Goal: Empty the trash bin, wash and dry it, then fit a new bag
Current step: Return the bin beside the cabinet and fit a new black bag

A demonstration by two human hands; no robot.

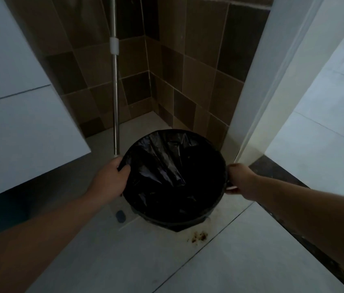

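Black plastic bag (162, 166) lines round trash bin (179, 224), which stands on floor tile just before mop pole (115, 102). Left hand (111, 178) and right hand (238, 180) grip opposite rims. Stage ambiguous: emptying, washing unconfirmed.

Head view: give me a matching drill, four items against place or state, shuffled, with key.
Items:
1. round trash bin lined with a black plastic bag
2. metal pole with white collar
3. brown stain
4. left hand

Place or state:
A. upright beyond the bin, by the brown tiled wall
B. on the pale floor tile nearest the camera, by the bin
C. grips the bin's rim
D. between both hands

Pairs: 1-D, 2-A, 3-B, 4-C
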